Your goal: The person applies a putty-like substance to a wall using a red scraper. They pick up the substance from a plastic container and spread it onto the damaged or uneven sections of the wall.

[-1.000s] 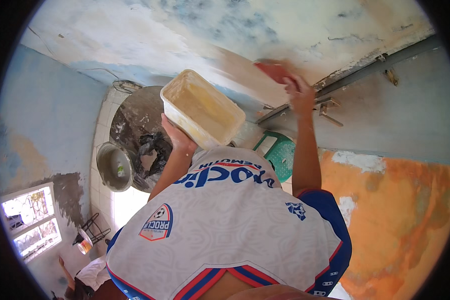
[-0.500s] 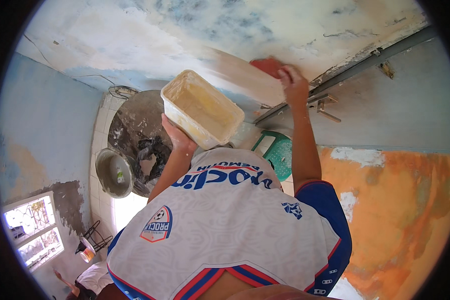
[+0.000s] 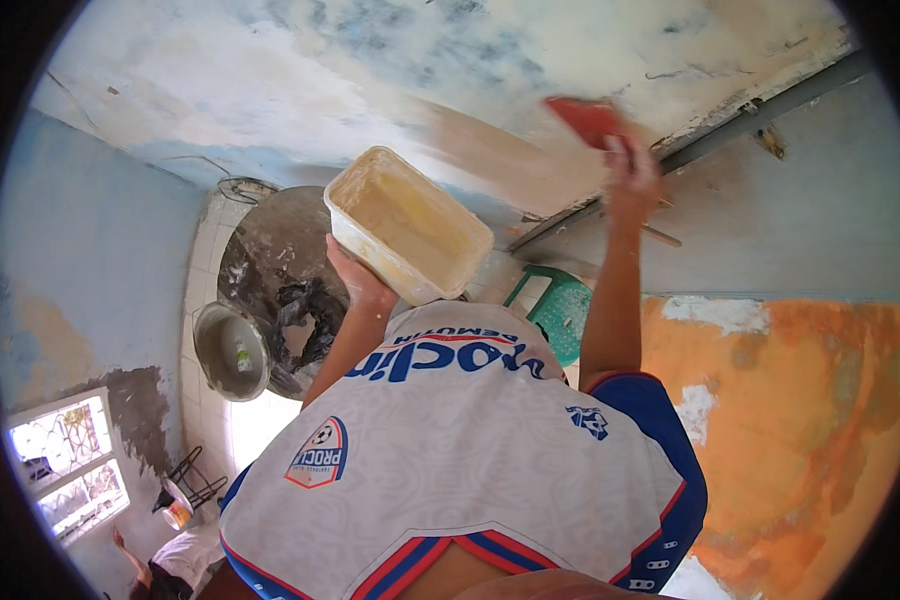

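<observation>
My left hand [image 3: 362,277] grips a cream rectangular plastic tub [image 3: 410,225] from its near left side, in front of my chest. Pale, yellowish filler coats the inside of the tub. Out to the right, my right hand [image 3: 632,168], somewhat blurred, is closed on a red putty scraper [image 3: 585,118]. The scraper is up by the patchy wall [image 3: 370,75]; I cannot tell whether its blade touches. A smooth, brownish-grey smear [image 3: 490,150] lies on the wall to the left of the scraper.
A round dark table [image 3: 270,225] stands left of the tub, with a crumpled black plastic bag [image 3: 305,310]. Beside it is a grey basin [image 3: 230,350]. A green plastic chair [image 3: 565,315] is below my right arm. Another person [image 3: 175,560] is at the lower left.
My right hand has moved right with the scraper, which has turned so its blade points up and left. The tub has shifted very slightly down and right.
</observation>
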Motion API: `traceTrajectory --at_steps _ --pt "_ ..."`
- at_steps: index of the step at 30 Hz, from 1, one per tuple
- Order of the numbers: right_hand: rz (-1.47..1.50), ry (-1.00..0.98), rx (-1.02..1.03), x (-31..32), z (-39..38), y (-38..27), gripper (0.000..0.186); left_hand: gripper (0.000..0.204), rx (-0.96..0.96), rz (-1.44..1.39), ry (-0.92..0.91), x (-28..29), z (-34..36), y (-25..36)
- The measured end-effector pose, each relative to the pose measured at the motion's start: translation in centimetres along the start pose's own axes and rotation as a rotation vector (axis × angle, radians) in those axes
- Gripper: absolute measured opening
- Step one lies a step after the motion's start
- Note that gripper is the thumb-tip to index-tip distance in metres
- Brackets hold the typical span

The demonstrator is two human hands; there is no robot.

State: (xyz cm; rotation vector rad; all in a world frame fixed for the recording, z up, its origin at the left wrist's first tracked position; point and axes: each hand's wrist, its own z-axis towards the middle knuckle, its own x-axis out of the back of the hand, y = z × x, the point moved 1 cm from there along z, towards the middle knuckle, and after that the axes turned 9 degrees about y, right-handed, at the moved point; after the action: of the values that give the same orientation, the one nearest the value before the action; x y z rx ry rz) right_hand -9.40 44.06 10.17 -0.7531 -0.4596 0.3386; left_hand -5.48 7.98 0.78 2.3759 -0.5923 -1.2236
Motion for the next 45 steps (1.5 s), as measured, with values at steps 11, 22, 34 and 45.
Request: traceTrajectory --at_steps 11,22,34,45 --pt "-0.152 -0.065 0.056 -1.6 -1.4 1.1 0.031 0.074 -0.036 -0.020 -0.073 -0.3 0.3 0.7" --pt "0.016 -0.218 0.084 -4.3 -4.3 2.0 0.022 0.073 -0.055 -0.035 0.002 -1.0 0.2 1.0" --pt "0.107 -0.297 0.085 -4.2 -5.0 1.3 0.018 0.074 -0.066 -0.078 -0.068 0.6 1.2 0.4" --pt "0.398 0.069 -0.212 1.4 -0.6 -1.5 0.020 0.074 -0.086 -0.090 -0.034 1.4 1.7 0.5"
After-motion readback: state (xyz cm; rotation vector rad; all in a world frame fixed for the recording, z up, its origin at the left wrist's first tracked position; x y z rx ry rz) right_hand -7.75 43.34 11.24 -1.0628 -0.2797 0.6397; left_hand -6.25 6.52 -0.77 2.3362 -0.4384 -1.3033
